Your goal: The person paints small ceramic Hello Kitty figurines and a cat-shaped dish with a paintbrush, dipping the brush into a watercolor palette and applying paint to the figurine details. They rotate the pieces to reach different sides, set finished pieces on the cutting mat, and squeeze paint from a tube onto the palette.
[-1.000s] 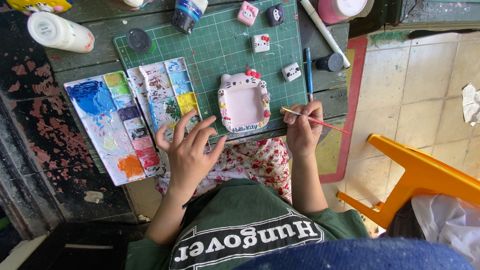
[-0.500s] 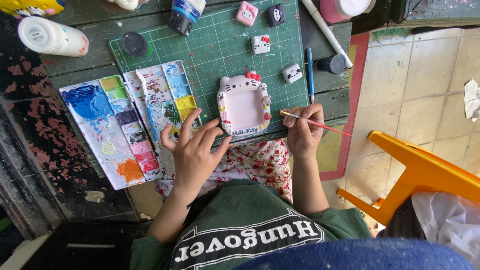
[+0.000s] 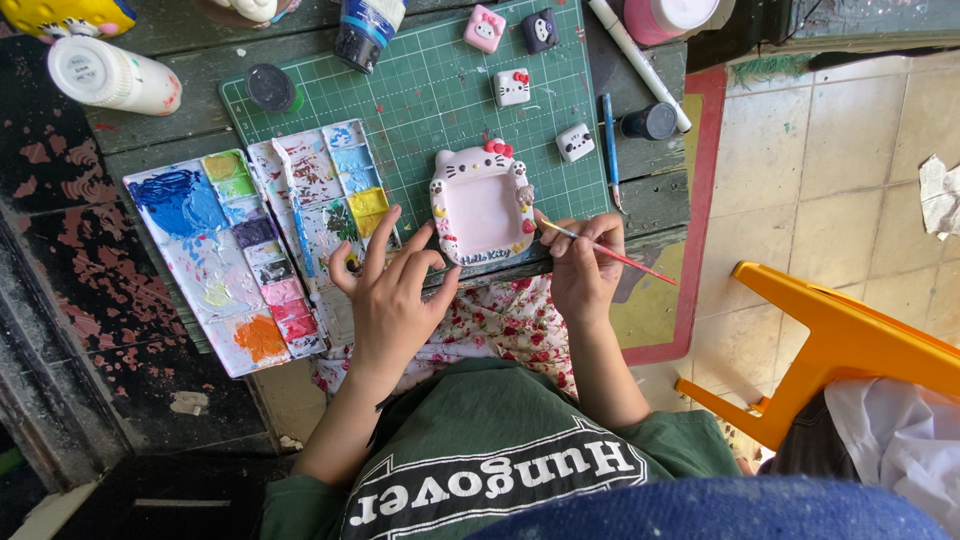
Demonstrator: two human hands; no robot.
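Note:
A pink and white cat-shaped picture frame (image 3: 482, 205) lies on a green cutting mat (image 3: 420, 90) at the near edge of a dark wooden table. My left hand (image 3: 390, 290) rests with fingers spread at the frame's lower left corner, touching it. My right hand (image 3: 585, 265) grips a thin paintbrush (image 3: 610, 252) with a red handle, its tip at the frame's right side. Two paint palettes (image 3: 235, 260) full of mixed colours lie left of my left hand.
Small painted cat figurines (image 3: 512, 87) sit on the mat. A white paint bottle (image 3: 115, 78) lies at the back left, a dark paint jar (image 3: 368, 25) at the top. A blue pen (image 3: 610, 150) and black cap (image 3: 652, 121) lie right. An orange chair (image 3: 850, 345) stands on the tiled floor.
My left hand has slid a little to the right and up against the frame's corner. The brush tip has moved closer to the frame's right edge.

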